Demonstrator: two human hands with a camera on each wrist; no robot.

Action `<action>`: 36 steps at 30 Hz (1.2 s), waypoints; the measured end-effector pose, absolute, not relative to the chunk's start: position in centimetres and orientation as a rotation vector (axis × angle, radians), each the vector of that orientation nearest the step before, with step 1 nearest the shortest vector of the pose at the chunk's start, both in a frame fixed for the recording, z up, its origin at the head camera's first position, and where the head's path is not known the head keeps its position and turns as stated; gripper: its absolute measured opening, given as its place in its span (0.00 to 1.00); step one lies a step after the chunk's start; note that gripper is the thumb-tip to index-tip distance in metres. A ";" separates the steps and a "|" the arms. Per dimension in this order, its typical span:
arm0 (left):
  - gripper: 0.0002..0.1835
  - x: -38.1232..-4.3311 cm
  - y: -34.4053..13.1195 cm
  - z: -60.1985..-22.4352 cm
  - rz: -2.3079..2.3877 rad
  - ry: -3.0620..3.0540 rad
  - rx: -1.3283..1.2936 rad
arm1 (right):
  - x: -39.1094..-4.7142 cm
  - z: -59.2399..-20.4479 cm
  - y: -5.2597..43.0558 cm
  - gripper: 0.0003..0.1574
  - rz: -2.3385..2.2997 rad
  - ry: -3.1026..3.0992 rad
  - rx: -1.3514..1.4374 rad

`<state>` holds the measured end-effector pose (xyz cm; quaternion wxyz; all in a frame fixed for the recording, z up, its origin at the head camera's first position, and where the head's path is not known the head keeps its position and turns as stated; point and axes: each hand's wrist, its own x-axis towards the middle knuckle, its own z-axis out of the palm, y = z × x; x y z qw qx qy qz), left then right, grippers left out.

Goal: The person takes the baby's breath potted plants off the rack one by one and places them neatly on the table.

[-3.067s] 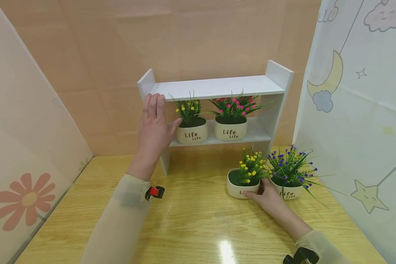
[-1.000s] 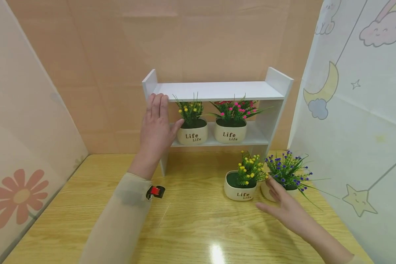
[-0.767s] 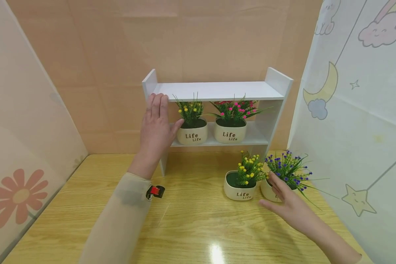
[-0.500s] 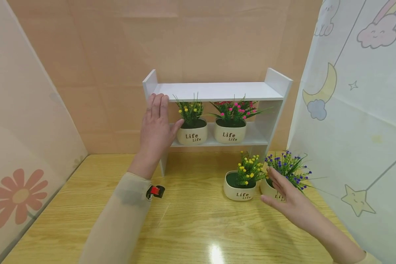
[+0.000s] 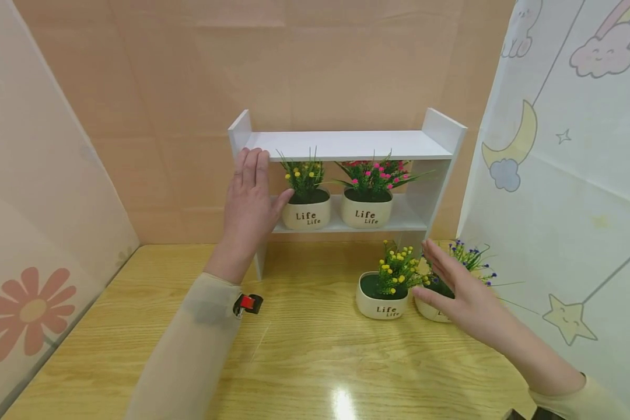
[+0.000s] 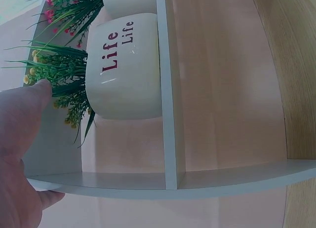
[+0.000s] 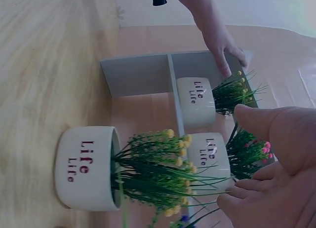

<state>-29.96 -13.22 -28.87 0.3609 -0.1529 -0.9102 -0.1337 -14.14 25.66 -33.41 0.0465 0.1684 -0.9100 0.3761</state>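
Note:
My left hand [image 5: 248, 204] rests against the upper left corner of a white two-tier shelf [image 5: 346, 143], fingers straight at the top board's edge, thumb beside the pot there. On the middle board stand a cream "Life" pot of yellow flowers [image 5: 307, 214] and one of pink flowers [image 5: 366, 213]. A third pot, with yellow flowers [image 5: 380, 300], stands upright on the table before the shelf's right side. Right of it is a pot of purple flowers [image 5: 434, 309], partly covered by my right hand [image 5: 467, 294]. That hand holds nothing, its fingers extended and thumb apart.
The wooden table [image 5: 294, 361] runs under the shelf to a peach backdrop [image 5: 346, 64]. A white wall panel [image 5: 562, 192] with cartoon prints borders the right, and another panel [image 5: 42, 175] with a printed flower borders the left. Long grass blades stick out from the purple plant.
My right hand has let go of the front yellow-flower pot, drawn back to the right, then risen in front of the purple-flower pot. My left hand has stayed at the shelf corner.

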 end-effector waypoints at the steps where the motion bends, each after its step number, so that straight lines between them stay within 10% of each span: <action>1: 0.49 -30.0 -13.2 -28.9 -0.345 -2.348 -0.393 | -14.3 -33.1 25.6 0.64 1.135 -2.774 0.523; 36: 0.49 -29.8 -13.0 -28.9 -0.356 -2.380 -0.372 | -22.3 -25.0 25.4 0.63 0.326 -2.397 0.652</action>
